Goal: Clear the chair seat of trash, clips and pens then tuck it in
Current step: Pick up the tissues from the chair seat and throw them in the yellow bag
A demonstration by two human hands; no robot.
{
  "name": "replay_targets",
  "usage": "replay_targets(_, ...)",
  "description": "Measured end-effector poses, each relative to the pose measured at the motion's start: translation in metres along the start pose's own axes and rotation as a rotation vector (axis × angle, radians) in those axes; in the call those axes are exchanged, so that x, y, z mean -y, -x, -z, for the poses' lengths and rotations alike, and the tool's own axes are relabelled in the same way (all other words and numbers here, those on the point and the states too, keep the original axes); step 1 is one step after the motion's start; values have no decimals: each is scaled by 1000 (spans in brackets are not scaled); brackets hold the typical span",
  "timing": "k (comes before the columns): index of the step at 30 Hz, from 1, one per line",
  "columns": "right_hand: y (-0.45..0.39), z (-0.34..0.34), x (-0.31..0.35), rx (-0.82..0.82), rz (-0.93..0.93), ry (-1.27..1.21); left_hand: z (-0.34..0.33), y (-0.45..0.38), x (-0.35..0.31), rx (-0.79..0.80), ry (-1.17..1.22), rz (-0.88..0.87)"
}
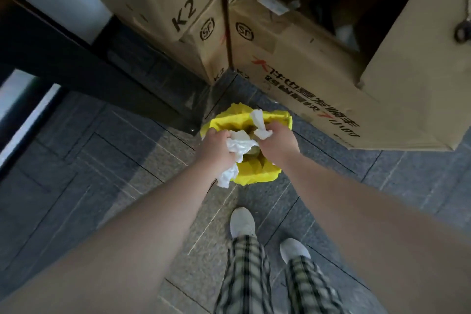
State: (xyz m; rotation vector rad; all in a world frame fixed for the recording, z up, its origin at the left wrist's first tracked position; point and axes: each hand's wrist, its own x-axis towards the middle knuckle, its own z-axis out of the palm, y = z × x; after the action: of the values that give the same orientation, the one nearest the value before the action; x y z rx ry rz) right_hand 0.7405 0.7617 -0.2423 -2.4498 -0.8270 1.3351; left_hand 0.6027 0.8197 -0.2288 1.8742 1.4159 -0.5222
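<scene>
Yellow-lined bin [254, 173]: mouth open upward, partly covered by left hand [216, 146] and right hand [277, 140], each clutching crumpled white tissue [239, 144] above the opening.

Cardboard boxes [293, 58]: stacked just behind and to the right of the bin, blocking approach from those sides; the lowest box nearly touches the bin's far right rim.

Black desk leg [114, 79]: runs along the bin's left rear, foot just beside the rim, closing that side.

Grey tiled floor [102, 160]: clear to the near left of the bin.

Person's shoes [242, 222]: on the floor near the bin's front edge.
</scene>
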Motion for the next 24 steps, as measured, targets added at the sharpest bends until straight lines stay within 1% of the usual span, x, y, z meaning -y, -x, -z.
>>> replay_targets(4, -11, -10, -8, 4, -19, -70, -10, -18, 4, -1, 27, -4)
replay_targets(9, -18, -20, -20, 40, 10, -58, -20, -28, 4, 15, 96, -15)
replay_targets(14, -18, -18, -21, 53, 50, 16, -26, -27, 4, 69, 104, -71)
replay_targets(24, 16, 6, -22, 116, 154, 179, -8, 12, -3, 157, -17, -45)
